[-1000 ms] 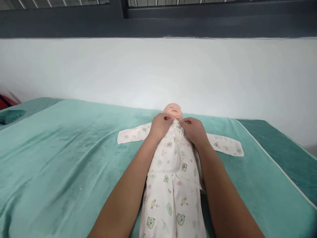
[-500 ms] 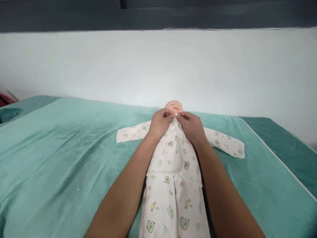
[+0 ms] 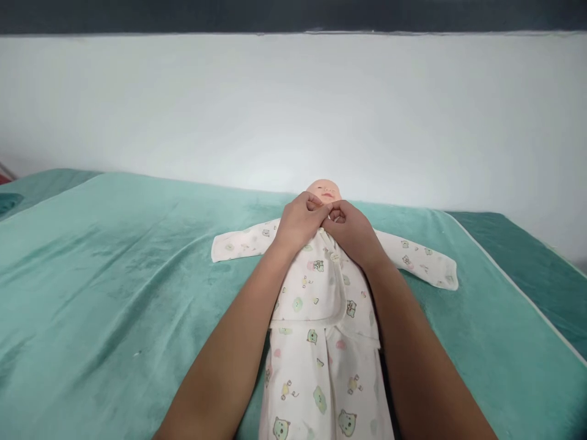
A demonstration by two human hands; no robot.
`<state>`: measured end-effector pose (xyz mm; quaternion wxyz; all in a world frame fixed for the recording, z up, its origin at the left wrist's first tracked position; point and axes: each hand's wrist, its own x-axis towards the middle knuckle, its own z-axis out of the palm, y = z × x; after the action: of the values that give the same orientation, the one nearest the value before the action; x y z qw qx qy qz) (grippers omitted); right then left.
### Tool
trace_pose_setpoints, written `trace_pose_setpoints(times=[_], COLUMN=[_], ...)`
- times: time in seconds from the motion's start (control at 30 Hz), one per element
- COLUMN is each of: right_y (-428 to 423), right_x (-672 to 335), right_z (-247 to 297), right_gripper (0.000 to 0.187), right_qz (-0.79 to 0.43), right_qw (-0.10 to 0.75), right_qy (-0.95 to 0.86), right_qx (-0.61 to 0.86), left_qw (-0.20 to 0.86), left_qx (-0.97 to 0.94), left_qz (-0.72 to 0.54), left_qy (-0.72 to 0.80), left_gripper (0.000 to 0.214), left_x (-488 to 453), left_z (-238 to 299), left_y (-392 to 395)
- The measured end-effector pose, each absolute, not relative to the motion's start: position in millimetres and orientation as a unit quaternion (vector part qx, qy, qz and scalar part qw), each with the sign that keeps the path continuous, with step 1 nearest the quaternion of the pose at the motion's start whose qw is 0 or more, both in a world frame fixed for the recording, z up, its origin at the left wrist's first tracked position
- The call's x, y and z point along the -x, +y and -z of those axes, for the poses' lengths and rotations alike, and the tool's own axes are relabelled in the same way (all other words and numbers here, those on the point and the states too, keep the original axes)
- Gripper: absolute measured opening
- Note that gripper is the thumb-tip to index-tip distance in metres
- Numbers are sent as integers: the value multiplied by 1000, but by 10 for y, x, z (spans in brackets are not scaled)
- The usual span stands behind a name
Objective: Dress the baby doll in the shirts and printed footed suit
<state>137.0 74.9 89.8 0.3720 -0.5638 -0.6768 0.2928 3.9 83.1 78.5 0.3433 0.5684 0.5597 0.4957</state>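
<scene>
A baby doll [image 3: 326, 187] lies on its back, dressed in a white printed top [image 3: 312, 293] and matching trousers [image 3: 305, 385]. Both sleeves stretch out to the sides. At the doll's neck, my left hand [image 3: 300, 219] pinches the collar of the top with thumb and forefinger. My right hand [image 3: 353, 227] meets it there, its fingers also closed on the collar. The fingertips touch or nearly touch and cover most of the collar. Below them, a small button or snap [image 3: 335, 257] shows on the front flap.
A teal plush cover [image 3: 137, 275] with soft creases spreads under the doll. A darker teal cloth [image 3: 518, 263] shows at the right. Behind stands a white wall [image 3: 229, 110] with a dark band [image 3: 275, 15] along its top.
The view has tilted down slightly. My hands stay at the collar; my fingers have shifted, the right ones now more curled, and the white collar edge between them is now hidden.
</scene>
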Motion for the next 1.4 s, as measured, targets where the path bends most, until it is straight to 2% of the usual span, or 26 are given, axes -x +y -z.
trace_pose_setpoints(times=[0.2,0.4,0.57,0.67,0.9,1.03,1.23,1.33,1.4], right_y=[709,788,778,736,645,429,44,48,110], right_x=[-1426,-1473,-1433,-1431,-1479,-1501,-1471,-1466,-1486], right_z=[-921,-850,-793,-777,-722,-783,-874,-844,-822], right_gripper=[24,16,22,17,18,16,20,16,14], right_qz=[-338,-386,-334,-311,-270,-240,-142,-134,-174], right_qw=[364,422,463,475,480,454,357,359,376], right_qy=[-684,-649,-618,-616,-644,-671,-711,-712,-704], right_qx=[534,502,540,546,532,534,589,589,576], left_qw=[373,438,421,420,310,271,215,213,229], left_qx=[-548,-510,-553,-565,-643,-646,-657,-667,-668], left_qz=[-468,-468,-484,-490,-473,-503,-529,-521,-514], left_qy=[584,574,532,514,516,506,493,488,487], left_gripper=[19,42,25,15,21,22,14,18,20], left_x=[-47,-10,28,36,59,44,12,20,28], left_z=[-858,-867,-808,-776,-759,-745,-632,-572,-565], left_y=[835,824,834,829,717,512,189,163,170])
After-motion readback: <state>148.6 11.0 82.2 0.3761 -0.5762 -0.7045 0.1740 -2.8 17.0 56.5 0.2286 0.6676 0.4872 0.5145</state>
